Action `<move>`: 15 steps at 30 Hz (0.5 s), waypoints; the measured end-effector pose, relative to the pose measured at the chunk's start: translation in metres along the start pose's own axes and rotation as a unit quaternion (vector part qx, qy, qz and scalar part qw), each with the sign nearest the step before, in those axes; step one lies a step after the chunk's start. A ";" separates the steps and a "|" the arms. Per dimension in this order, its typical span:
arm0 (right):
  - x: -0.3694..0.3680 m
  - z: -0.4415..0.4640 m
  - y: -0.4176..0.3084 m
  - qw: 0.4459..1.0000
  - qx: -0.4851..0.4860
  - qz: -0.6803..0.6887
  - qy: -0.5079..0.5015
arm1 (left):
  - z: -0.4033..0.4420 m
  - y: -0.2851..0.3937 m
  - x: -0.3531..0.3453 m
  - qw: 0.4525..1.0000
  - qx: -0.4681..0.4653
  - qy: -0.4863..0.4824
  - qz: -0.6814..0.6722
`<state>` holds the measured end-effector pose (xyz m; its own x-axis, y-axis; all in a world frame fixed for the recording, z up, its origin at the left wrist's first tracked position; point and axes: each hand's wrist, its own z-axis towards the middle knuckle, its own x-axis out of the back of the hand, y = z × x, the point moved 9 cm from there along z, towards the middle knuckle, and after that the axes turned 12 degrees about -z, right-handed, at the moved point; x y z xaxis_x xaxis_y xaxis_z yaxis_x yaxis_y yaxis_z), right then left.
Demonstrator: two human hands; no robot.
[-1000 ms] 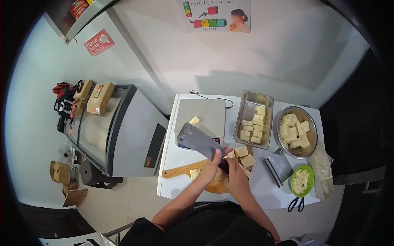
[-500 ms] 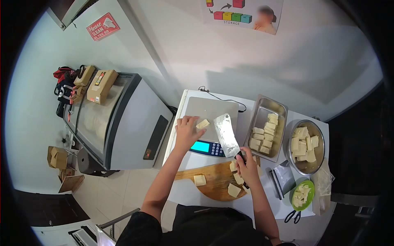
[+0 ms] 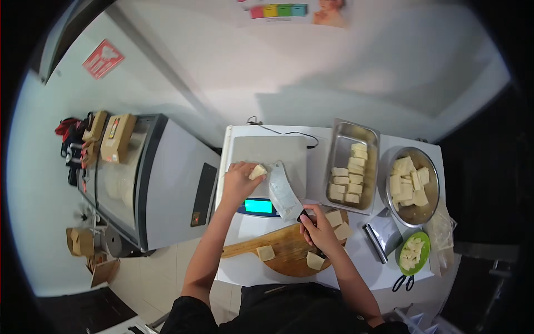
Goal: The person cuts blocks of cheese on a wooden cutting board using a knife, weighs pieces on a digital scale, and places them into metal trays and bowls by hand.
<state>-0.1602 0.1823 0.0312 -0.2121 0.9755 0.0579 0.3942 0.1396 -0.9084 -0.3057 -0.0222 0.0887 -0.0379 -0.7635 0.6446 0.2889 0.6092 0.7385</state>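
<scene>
A small pale-yellow block (image 3: pixel 257 172) is pinched in the fingers of my left hand (image 3: pixel 238 182), over the plate of a digital scale (image 3: pixel 268 150). My right hand (image 3: pixel 318 227) is wrapped round the black handle of a cleaver (image 3: pixel 283 193). Its broad, smeared blade slants up across the scale, close to the block. Below, a round wooden cutting board (image 3: pixel 289 250) carries several pale slabs, one of them (image 3: pixel 266 253) near the board's handle. The scale's lit display (image 3: pixel 258 206) shows no figures I can read.
To the right stand a steel pan (image 3: pixel 339 142) with rows of blocks and a steel bowl (image 3: pixel 435 181) heaped with larger pieces. Nearer are a metal scraper (image 3: pixel 382 236), a green bowl (image 3: pixel 426 261) of scraps and scissors handles (image 3: pixel 403 283). A glass-topped freezer (image 3: pixel 177 178) stands left.
My left hand has taken hold of the block that lay on the scale. The cleaver's blade has swung closer to it. The whole view has shifted a little.
</scene>
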 end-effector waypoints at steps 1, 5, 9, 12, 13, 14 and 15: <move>0.006 -0.006 0.000 1.000 -0.003 0.015 0.004 | 0.006 0.011 -0.008 1.000 -0.006 -0.012 -0.004; 0.052 -0.043 -0.001 0.995 -0.011 0.045 0.084 | 0.039 0.046 -0.043 0.990 0.020 -0.083 -0.111; 0.121 -0.096 0.010 0.976 -0.009 0.051 0.213 | 0.084 0.105 -0.124 0.966 -0.095 -0.214 -0.114; 0.158 -0.136 0.019 0.943 -0.039 0.101 0.315 | 0.104 0.133 -0.173 0.963 -0.149 -0.226 -0.020; 0.160 -0.142 0.021 0.942 -0.039 0.103 0.317 | 0.113 0.134 -0.185 0.962 -0.152 -0.228 -0.020; 0.163 -0.150 0.023 0.934 -0.030 0.121 0.334 | 0.120 0.133 -0.203 0.954 -0.185 -0.235 0.019; 0.167 -0.157 0.026 0.926 -0.022 0.137 0.351 | 0.125 0.131 -0.221 0.944 -0.217 -0.242 0.057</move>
<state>-0.0451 0.3753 0.0827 0.5282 0.8437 0.0960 0.3870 -0.1385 -0.9116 -0.3791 0.2530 0.0676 -0.3844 -0.4473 0.8076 0.6785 0.4563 0.5757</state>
